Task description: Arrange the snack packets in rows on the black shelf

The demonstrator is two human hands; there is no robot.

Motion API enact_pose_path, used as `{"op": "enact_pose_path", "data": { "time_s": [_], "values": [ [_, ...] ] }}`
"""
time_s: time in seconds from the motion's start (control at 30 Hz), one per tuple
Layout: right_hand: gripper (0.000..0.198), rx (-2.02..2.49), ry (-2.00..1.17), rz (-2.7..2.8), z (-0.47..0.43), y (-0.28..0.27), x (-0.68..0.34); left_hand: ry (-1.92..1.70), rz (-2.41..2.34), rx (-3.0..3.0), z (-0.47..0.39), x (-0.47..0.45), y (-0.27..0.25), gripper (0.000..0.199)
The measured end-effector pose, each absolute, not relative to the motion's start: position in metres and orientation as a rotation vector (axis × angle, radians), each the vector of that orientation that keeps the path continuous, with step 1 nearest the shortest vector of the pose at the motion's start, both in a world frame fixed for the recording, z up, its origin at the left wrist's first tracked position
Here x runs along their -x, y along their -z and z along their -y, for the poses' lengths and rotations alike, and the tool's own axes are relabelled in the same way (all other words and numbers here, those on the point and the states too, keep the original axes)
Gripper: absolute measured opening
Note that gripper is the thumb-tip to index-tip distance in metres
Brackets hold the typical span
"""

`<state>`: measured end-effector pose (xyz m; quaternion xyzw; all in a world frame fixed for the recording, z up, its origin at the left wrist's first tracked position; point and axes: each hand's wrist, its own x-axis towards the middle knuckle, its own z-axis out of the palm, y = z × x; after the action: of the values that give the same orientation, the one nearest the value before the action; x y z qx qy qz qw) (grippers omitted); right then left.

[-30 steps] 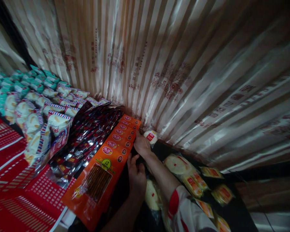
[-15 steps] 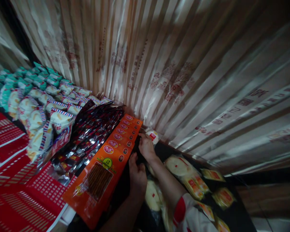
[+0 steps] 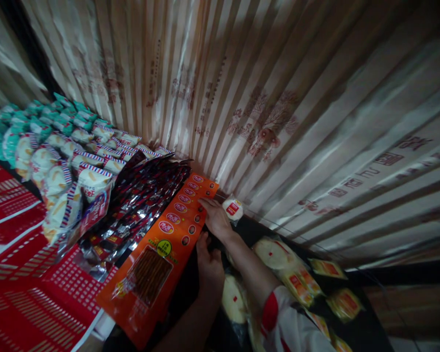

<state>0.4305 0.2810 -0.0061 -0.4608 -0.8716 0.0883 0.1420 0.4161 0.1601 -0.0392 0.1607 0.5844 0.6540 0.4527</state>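
A row of overlapping orange snack packets [image 3: 150, 254] lies in front of me, the nearest one showing brown sticks through its window. My right hand [image 3: 217, 218] rests on the right edge of the row toward its far end, fingers stretched out over the packets. Close to that same edge, nearer to me, is my left hand [image 3: 209, 266]. Its thumb and index finger stand apart, while its other fingers are mostly hidden, and I see nothing held in it. Just beyond my right hand sits a small round white packet with a red label [image 3: 233, 209].
Dark shiny packets [image 3: 143, 200], white shrimp-snack bags [image 3: 91, 181] and green bags [image 3: 40, 124] fill the left. Red baskets [image 3: 25, 303] stand at lower left. Round pale flat packs [image 3: 271, 253] and yellow packets [image 3: 298, 286] lie right. A printed curtain [image 3: 220, 88] hangs behind.
My right hand has moved left, from the gap beside the small round packet onto the orange packets' edge. My left hand has stayed nearly in place.
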Motion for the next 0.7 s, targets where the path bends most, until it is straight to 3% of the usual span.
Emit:
{"op": "enact_pose_path", "data": {
  "time_s": [0.4,0.53,0.7],
  "values": [
    [0.057,1.382,-0.340,2.591,-0.281,-0.002,-0.411,-1.636,-1.445,-0.468,-0.159,-0.415,0.038,0.045],
    [0.056,1.465,-0.442,2.236,-0.285,0.001,-0.420,-1.619,-1.486,-0.439,-0.159,-0.415,0.039,0.042],
    [0.045,1.581,-0.794,1.715,-0.287,0.014,-0.453,-1.655,-1.483,-0.438,-0.160,-0.416,0.041,0.041]
  ]
}}
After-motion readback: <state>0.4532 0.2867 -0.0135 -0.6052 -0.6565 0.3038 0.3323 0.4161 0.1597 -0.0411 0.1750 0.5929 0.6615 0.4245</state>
